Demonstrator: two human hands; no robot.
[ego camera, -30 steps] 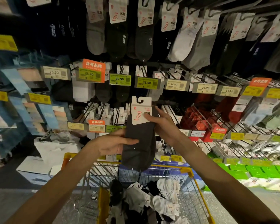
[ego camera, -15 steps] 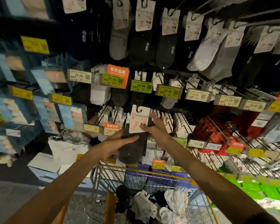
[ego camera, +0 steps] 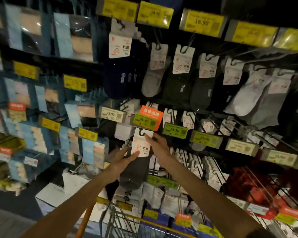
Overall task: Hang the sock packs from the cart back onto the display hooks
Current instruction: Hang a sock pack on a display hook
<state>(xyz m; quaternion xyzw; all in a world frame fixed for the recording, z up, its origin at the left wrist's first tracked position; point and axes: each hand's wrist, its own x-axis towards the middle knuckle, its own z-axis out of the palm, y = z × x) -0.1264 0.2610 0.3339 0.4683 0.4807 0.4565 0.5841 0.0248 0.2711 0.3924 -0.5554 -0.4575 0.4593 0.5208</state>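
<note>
A dark grey sock pack (ego camera: 136,170) with a white card header (ego camera: 141,145) is held up in front of the display, just under the orange and green 25.90 price tag (ego camera: 147,120). My left hand (ego camera: 122,160) holds the pack at the lower left of the card, thumb on the card front. My right hand (ego camera: 159,146) pinches the card's right edge near its hook cutout. The cart's (ego camera: 117,220) wire rim and yellow handle show at the bottom edge; its contents are out of view.
Rows of hanging sock packs (ego camera: 203,83) on wire hooks fill the wall ahead and to the right, with price tags (ego camera: 175,130) at the hook ends. Boxed packs (ego camera: 76,40) line the shelves at left. Red socks (ego camera: 251,184) hang at lower right.
Both hands have lifted the grey sock pack higher and farther forward, up to the 25.90 tag. The view has tilted upward, so the cart has dropped almost out of sight.
</note>
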